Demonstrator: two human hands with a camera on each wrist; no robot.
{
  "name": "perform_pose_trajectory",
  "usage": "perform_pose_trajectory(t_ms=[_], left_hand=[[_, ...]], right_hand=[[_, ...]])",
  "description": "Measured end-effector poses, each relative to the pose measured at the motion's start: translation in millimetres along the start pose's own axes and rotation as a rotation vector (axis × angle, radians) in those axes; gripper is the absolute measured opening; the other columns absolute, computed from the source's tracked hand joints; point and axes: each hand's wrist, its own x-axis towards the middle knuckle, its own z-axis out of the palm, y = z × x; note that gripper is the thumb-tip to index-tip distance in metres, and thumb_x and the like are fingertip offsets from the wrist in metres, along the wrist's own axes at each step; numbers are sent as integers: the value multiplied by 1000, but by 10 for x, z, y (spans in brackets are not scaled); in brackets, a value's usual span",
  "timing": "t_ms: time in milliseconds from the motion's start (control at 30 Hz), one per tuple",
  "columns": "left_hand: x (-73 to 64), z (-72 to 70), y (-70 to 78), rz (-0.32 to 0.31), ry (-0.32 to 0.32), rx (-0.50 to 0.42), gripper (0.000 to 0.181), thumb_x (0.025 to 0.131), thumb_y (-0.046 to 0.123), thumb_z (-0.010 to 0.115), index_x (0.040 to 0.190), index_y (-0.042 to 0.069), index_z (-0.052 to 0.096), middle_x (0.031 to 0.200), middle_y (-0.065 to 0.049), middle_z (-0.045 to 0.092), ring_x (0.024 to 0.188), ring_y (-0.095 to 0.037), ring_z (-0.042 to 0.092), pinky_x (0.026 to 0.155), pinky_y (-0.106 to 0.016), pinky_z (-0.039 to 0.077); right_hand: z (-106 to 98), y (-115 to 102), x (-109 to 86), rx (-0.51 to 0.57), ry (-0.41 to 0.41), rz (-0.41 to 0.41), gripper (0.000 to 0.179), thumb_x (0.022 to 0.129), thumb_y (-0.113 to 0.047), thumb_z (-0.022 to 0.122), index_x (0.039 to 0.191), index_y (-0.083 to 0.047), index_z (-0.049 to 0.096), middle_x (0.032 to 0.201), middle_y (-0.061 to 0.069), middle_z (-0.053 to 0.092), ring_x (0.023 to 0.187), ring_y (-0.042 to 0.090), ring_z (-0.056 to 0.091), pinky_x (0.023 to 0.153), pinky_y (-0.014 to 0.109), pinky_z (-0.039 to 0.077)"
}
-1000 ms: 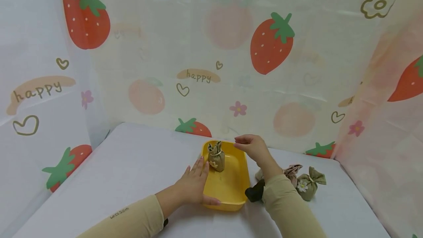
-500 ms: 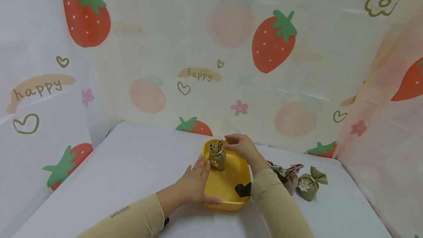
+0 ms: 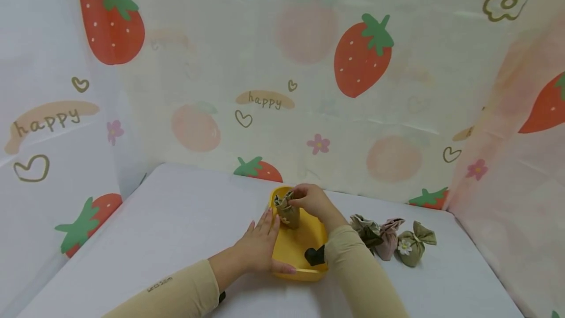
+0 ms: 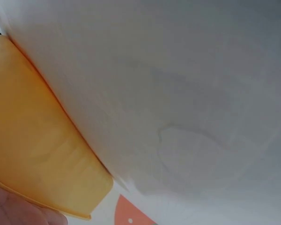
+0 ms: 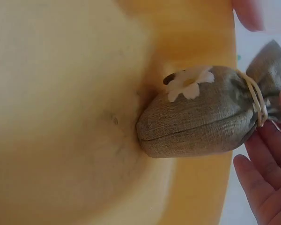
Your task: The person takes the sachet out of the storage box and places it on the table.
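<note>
A yellow plastic tray (image 3: 300, 276) stands on the white table, and my left hand (image 3: 258, 247) rests along its left side with fingers straight and the thumb over the near end. In the left wrist view the outer wall of the tray (image 4: 42, 126) shows, with part of the left hand (image 4: 18, 208) at its rim. A small olive cloth sachet (image 3: 289, 215) with a white flower stands inside the tray's far left part. My right hand (image 3: 315, 202) pinches it at the tied neck. Close up, the sachet (image 5: 192, 119) has its base against the tray floor.
To the right of the tray sit more cloth sachets: a dark and light one (image 3: 368, 229), a pink one (image 3: 388, 239) and a green one with a white flower (image 3: 412, 247). A strawberry-print curtain (image 3: 265, 63) encloses the table's back and sides.
My right hand has come from over the tray's far right corner leftward to the olive sachet and taken its neck, tilting it slightly. The left hand has stayed on the tray.
</note>
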Motion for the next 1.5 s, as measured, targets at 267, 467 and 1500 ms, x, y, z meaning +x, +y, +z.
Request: perform_pose_trajectory(t_ms=[267,467,1500], left_hand=[[-3,0,-9,19,10,-3,127,59,90,35,146,0,10,151,-21,2,139,-34,5,106,-53,16],[5,6,-4,9,10,-5,128,58,90,36,146,1,9,151,-20,1,139,-33,4,107,-53,15],[11,-5,5,3,19,-14,128,57,90,37,146,2,10,151,-21,0,139,-33,4,107,-53,15]], right_hand=[[19,-45,-36,-36,-14,-26,4,83,-11,67,81,-8,67,79,0,63,71,15,50,63,27,41],[7,-28,-30,-117,32,-47,9,84,-14,66,76,-10,66,75,-1,61,67,15,48,60,26,40],[-332,-150,-136,102,151,-14,7,86,-11,64,84,-10,70,85,2,66,82,16,59,76,29,50]])
